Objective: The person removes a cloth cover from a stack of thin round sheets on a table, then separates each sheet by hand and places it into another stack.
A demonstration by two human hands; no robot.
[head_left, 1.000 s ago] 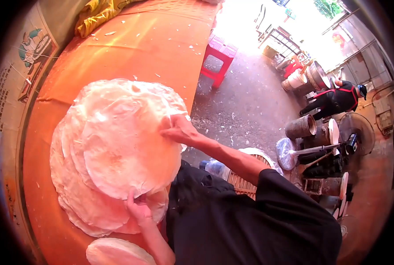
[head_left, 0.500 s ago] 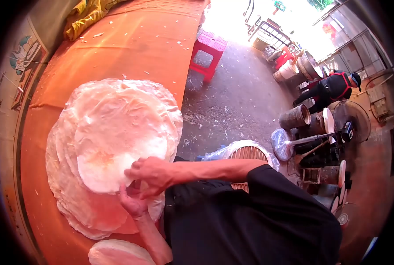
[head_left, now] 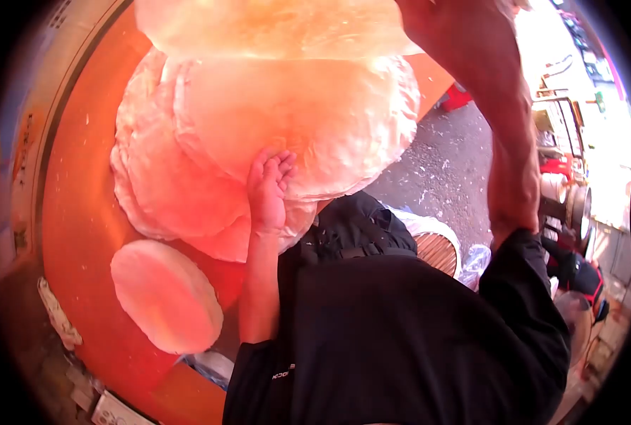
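Note:
Thin, pale round flatbread sheets lie in a wide, uneven stack (head_left: pixel 216 134) on the orange-covered table (head_left: pixel 82 177). Above its far part hangs a raised flatbread sheet (head_left: pixel 273 32), its lower edge showing as a straight line. My right hand (head_left: pixel 428 18) is lifted high at the top edge, against that sheet's right side; its fingertips are cut off, but the sheet hangs from it. Over the near edge of the stack, my left hand (head_left: pixel 269 185) holds nothing, its fingers loosely bent and apart. A smaller round flatbread pile (head_left: pixel 167 297) rests at the near left.
A round slatted basket (head_left: pixel 439 251) with plastic around it stands right of my body. Beyond the table's right edge are a red stool (head_left: pixel 457 98) and the grey floor (head_left: pixel 450 163). Another person (head_left: pixel 577 273) bends among buckets at the far right.
My hands have parted from the stack's near edge. The right rose up and away with a flatbread sheet; the left stayed low over the stack. The view has tilted and shifted.

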